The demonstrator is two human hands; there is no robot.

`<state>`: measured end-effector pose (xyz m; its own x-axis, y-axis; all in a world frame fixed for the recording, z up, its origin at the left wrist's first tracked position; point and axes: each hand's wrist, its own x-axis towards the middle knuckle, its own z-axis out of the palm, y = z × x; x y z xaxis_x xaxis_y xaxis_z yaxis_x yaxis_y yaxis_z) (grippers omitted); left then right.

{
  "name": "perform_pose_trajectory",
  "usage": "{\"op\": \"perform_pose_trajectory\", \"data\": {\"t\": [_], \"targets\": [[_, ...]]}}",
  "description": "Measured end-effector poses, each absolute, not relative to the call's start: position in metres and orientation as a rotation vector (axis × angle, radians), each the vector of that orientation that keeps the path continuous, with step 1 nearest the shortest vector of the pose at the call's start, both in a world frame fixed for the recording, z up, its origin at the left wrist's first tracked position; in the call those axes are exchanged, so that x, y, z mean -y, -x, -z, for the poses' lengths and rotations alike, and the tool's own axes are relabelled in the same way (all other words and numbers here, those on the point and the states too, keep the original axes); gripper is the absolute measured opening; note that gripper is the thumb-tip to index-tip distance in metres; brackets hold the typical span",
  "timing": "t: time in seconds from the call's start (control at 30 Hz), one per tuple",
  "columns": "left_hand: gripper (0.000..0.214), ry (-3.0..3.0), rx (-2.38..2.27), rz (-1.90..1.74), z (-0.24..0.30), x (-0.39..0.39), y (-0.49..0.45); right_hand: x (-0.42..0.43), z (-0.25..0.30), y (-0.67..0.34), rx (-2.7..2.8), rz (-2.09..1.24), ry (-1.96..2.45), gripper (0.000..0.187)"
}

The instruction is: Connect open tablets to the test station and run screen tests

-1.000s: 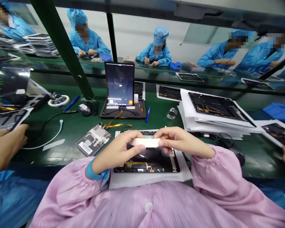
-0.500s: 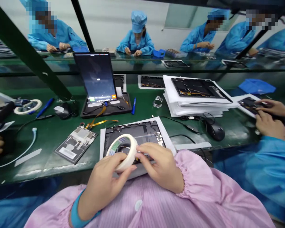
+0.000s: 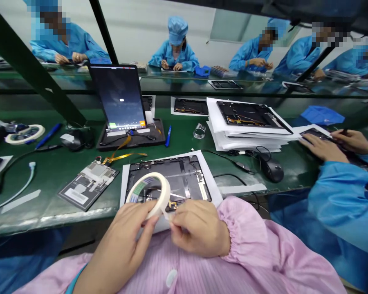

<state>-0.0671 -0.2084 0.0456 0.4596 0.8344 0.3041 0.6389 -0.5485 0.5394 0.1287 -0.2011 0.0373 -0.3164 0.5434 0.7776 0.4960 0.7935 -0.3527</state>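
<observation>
My left hand is shut around a roll of cream masking tape, which stands tilted on its edge. My right hand pinches the tape's free end close to the roll. Both hands are just above the near edge of a black tablet housing. It lies on a white paper sheet, with a small gold flex part on it partly hidden by the roll.
A co-worker's hands rest on a tablet at right. Nearby are a paper stack with a housing on top, a mouse, a lit tablet, a circuit-bearing panel, and a glass partition.
A strip of tape held between my hands earlier is gone from view. Both hands then held the roll; now my left holds it and my right pinches its end. The view has shifted.
</observation>
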Motion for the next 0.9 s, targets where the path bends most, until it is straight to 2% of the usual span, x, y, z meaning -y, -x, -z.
{"op": "perform_pose_trajectory", "data": {"t": [0.2,0.3,0.5,0.67,0.8,0.9], "targets": [[0.025,-2.274,-1.225,-0.781,-0.05,0.206,0.06,0.196,-0.04,-0.138,1.751,-0.565,1.018,0.009],[0.022,-2.239,-1.255,-0.756,-0.052,0.205,0.059,0.192,-0.036,-0.139,1.677,-0.692,1.049,0.01],[0.017,-2.23,-1.408,-0.885,-0.054,0.205,0.059,0.194,-0.033,-0.139,1.802,-0.602,0.908,0.014],[0.017,-2.321,-1.557,-1.045,-0.052,0.201,0.061,0.189,-0.036,-0.142,1.885,-0.489,1.088,0.01],[0.017,-2.383,-1.624,-1.066,-0.049,0.201,0.062,0.184,-0.049,-0.137,1.94,-0.379,1.085,0.04],[0.017,-2.431,-1.584,-1.041,-0.047,0.204,0.063,0.18,-0.061,-0.124,2.187,-0.292,1.094,0.041]]}}
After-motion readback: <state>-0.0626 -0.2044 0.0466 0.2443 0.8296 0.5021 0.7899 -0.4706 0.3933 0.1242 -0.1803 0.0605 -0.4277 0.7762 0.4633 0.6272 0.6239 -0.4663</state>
